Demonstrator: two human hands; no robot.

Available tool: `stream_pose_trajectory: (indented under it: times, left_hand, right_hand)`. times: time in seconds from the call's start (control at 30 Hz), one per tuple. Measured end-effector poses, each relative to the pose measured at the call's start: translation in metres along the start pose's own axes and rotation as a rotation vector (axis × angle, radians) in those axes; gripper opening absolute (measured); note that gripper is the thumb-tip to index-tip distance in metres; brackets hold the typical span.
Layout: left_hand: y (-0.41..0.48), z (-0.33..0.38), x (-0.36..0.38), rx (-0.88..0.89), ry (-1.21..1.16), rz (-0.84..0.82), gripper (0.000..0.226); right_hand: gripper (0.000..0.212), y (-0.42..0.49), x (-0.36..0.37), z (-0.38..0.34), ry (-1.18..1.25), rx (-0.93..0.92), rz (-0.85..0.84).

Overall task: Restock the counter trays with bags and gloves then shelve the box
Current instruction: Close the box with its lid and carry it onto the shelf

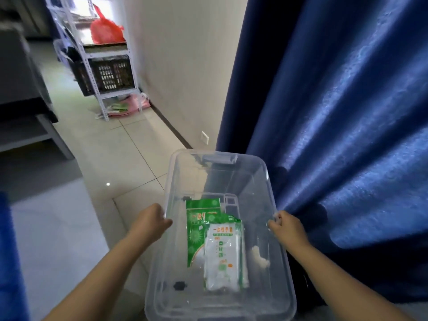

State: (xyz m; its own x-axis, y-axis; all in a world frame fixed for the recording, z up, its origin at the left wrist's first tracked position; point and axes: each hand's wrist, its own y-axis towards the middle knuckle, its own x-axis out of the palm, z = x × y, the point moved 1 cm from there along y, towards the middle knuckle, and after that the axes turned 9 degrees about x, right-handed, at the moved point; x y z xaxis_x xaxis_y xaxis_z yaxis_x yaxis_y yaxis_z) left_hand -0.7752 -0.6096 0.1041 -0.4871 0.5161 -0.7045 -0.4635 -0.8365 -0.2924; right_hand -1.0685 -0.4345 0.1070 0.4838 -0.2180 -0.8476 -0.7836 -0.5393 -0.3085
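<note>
I have one clear plastic box held in the air just in front of me, open side up. Its long axis runs from near to far, with the handled end pointing away. My left hand has its fingers curled over the left long rim, and my right hand is clenched on the right long rim. Both grip about halfway along.

Two green-and-white glove packets lie flat on the bottom, lengthwise with the box. The right packet overlaps the left packet. One white crumpled wad sits to their right.

A blue curtain fills the right side and hangs against the box's right wall. Ahead, tiled floor runs along a pale wall to one white metal rack at the far left. The rack holds one black crate, with one red bag above it.
</note>
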Motion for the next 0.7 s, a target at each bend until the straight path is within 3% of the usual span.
stream_pose_trajectory:
  times: [0.1, 0.23, 0.43, 0.6, 0.7]
  left_hand:
    - [0.031, 0.008, -0.015, -0.091, -0.046, 0.059, 0.026]
    - [0.065, 0.007, -0.042, -0.208, -0.041, 0.152, 0.017]
    - [0.119, -0.017, -0.088, -0.348, -0.074, 0.253, 0.02]
    - [0.189, -0.041, -0.134, -0.377, -0.069, 0.323, 0.013]
    - [0.235, -0.051, -0.161, -0.419, -0.085, 0.359, 0.023]
  right_hand:
    - [0.027, 0.054, 0.001, -0.039, -0.033, -0.086, -0.075]
    - [0.028, 0.115, 0.009, -0.103, -0.038, -0.194, -0.157]
    - [0.022, 0.189, 0.043, -0.21, -0.081, -0.347, -0.246]
    - [0.019, 0.243, 0.07, -0.304, -0.088, -0.337, -0.288]
    - [0.018, 0.274, 0.078, -0.36, -0.099, -0.338, -0.301]
